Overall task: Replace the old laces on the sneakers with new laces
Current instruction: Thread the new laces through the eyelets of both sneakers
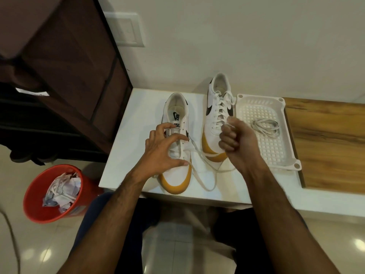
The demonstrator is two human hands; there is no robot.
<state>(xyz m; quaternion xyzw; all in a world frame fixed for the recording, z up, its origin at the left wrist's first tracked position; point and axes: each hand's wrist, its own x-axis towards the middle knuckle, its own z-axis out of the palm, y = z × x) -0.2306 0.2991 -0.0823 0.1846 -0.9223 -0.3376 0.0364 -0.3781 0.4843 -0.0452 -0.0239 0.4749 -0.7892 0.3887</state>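
While your right hand (235, 139) fists the lace (199, 155) and your left hand (166, 147) spreads on the shoe (177, 147), pulling toward three o'clock could drag it.

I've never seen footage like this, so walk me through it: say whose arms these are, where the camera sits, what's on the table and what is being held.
No machine here: a person wears the camera on the head, looking down at both arms. On the white table stand two sneakers. The left hand rests spread on the near sneaker, its upper eyelets unlaced. The right hand grips that shoe's white lace. The far sneaker is fully laced. A white basket holds a coiled lace. A red bin stands on the floor.
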